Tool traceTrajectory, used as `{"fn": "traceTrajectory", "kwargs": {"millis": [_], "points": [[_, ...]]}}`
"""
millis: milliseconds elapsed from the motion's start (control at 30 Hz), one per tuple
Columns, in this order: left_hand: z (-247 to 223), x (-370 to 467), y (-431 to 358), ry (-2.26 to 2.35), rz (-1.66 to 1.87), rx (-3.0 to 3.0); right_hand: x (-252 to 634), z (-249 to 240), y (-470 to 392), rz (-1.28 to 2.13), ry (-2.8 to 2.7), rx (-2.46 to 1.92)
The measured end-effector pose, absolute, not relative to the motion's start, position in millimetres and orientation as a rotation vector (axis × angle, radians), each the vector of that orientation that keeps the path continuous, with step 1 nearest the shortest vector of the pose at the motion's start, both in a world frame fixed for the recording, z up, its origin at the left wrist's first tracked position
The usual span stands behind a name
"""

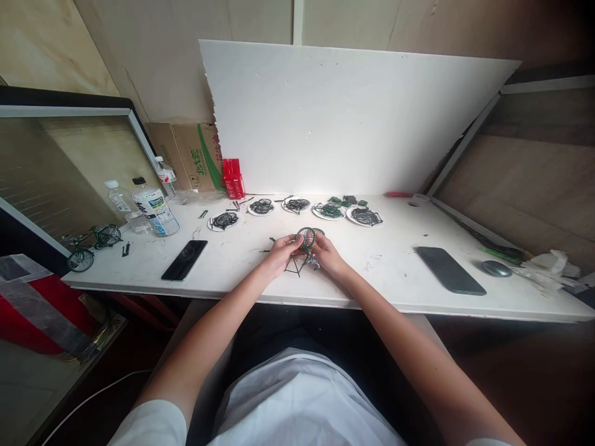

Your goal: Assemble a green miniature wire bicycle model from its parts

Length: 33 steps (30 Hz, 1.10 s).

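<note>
Near the table's front edge, my left hand point(281, 253) and my right hand point(329, 254) are closed on a small green model bicycle point(294, 266). Its spoked wheel point(306, 239) stands up between my fingertips, with the thin frame hanging below. My fingers cover part of the frame, and small silvery parts show beside my right fingers. Beyond my hands, several white plates hold bicycle parts, among them a plate of green parts point(328, 211) and a plate of dark parts point(365, 217).
Left are a phone point(185, 260), a model bicycle point(95, 243), a labelled bottle point(155, 207) and other bottles. A red box point(233, 178) and carton point(193, 155) stand behind. Right lie a dark flat slab point(450, 271), a mouse point(496, 268) and crumpled plastic point(551, 267). A white board point(353, 118) leans behind.
</note>
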<state>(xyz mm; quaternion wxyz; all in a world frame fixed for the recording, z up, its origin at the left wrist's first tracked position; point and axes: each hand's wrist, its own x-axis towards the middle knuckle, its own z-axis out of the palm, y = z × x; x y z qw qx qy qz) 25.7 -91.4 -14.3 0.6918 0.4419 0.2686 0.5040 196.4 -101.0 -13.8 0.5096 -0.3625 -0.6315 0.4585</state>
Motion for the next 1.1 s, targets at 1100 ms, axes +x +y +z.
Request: {"fn": "traceTrajectory", "kwargs": {"millis": [1100], "points": [[-14.3,24.0,-90.6,0.629,1.171,0.954,194.8,-17.7,-96.7,1.110,-1.564,-0.783]]}}
